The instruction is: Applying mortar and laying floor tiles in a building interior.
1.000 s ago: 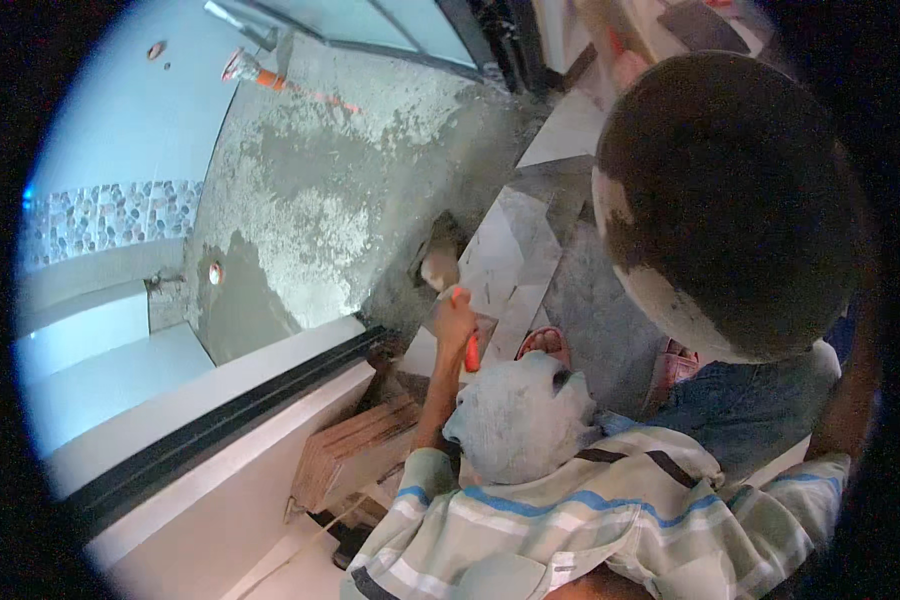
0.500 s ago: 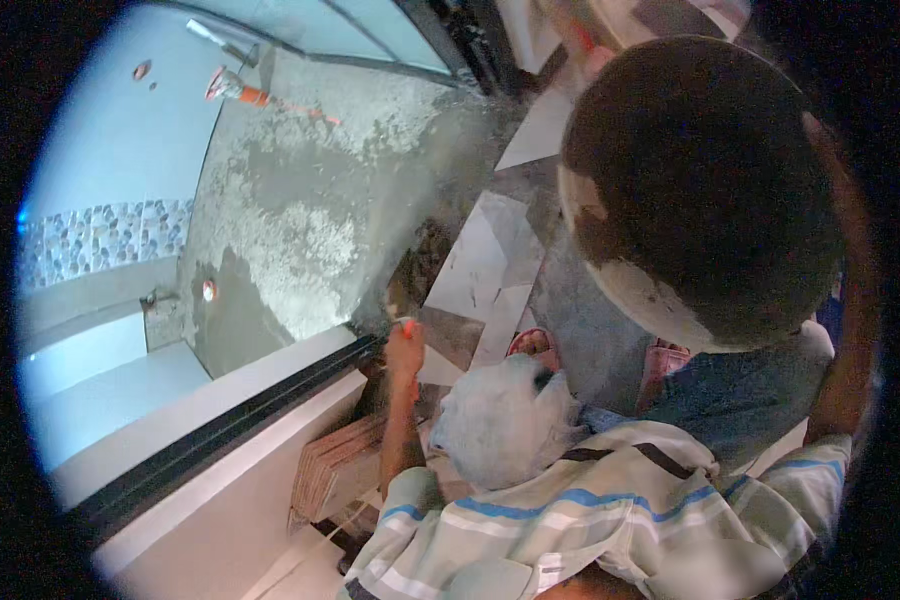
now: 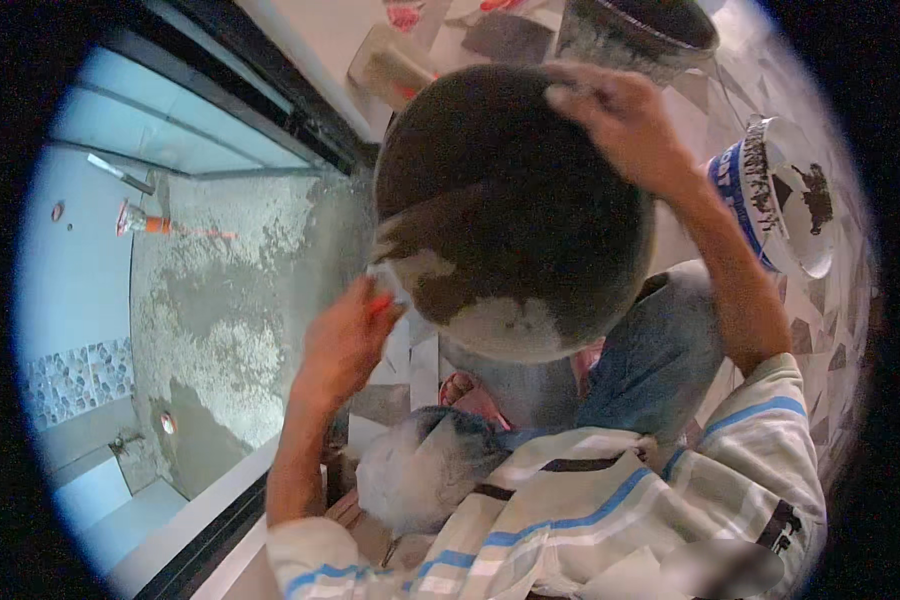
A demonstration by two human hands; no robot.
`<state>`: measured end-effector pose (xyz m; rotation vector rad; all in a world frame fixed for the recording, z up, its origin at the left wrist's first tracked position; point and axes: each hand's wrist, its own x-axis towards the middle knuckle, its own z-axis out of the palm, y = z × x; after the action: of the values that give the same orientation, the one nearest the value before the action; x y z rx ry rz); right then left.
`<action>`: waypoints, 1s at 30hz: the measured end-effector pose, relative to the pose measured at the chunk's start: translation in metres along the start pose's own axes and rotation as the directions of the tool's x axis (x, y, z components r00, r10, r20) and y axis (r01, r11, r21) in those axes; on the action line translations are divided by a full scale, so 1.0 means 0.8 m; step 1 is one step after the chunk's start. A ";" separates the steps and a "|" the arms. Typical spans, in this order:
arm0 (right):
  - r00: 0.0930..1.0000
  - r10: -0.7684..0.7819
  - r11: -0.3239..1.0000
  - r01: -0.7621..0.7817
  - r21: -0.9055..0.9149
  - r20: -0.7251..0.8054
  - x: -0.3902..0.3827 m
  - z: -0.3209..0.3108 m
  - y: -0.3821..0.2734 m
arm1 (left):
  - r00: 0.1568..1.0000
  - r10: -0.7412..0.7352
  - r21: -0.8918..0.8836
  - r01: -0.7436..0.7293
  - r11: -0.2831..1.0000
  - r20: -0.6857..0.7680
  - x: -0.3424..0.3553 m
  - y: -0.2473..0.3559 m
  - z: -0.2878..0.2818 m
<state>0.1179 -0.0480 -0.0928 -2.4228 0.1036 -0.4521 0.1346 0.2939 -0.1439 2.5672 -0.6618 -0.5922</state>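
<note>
My left hand [image 3: 342,330] is closed on a red-handled trowel [image 3: 378,300], its metal blade at the left rim of a large dark round basin [image 3: 505,170], which has pale residue along its lower inner side. My right hand [image 3: 625,125] grips the basin's upper right rim, over my bent jeans-clad leg [image 3: 650,360]. Both hands are slightly blurred by motion. A pink sandal [image 3: 480,410] shows below the basin.
A white bucket [image 3: 800,200] with dark smears stands at right, a grey container [image 3: 630,45] behind. At left, a dark door frame [image 3: 270,95] borders rough cement flooring [image 3: 220,340], an orange pipe [image 3: 158,225] and blue-lit walls [image 3: 80,260]. Patterned tiles [image 3: 830,370] lie at right.
The view has swung right. My left hand has lifted the trowel from near the floor edge to the basin's rim; my right hand has come forward into clear view on the rim.
</note>
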 end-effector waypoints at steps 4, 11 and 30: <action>0.997 0.014 0.999 -0.011 -0.036 0.082 -0.011 0.040 -0.028 | 0.962 0.270 0.539 -0.250 0.804 0.044 0.095 0.027 0.033; 0.977 -0.181 0.968 0.157 0.195 0.112 -0.046 0.036 -0.063 | 0.886 0.335 0.325 -0.436 0.839 0.321 0.143 -0.024 0.129; 0.975 -0.155 0.950 0.103 0.293 0.161 0.007 -0.015 -0.011 | 0.866 0.228 0.339 -0.399 0.852 0.445 0.105 0.100 0.138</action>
<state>0.1184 -0.0492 -0.0773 -2.1813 -0.1903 -0.2781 0.1187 0.1536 -0.2197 2.6379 -1.4744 -0.9423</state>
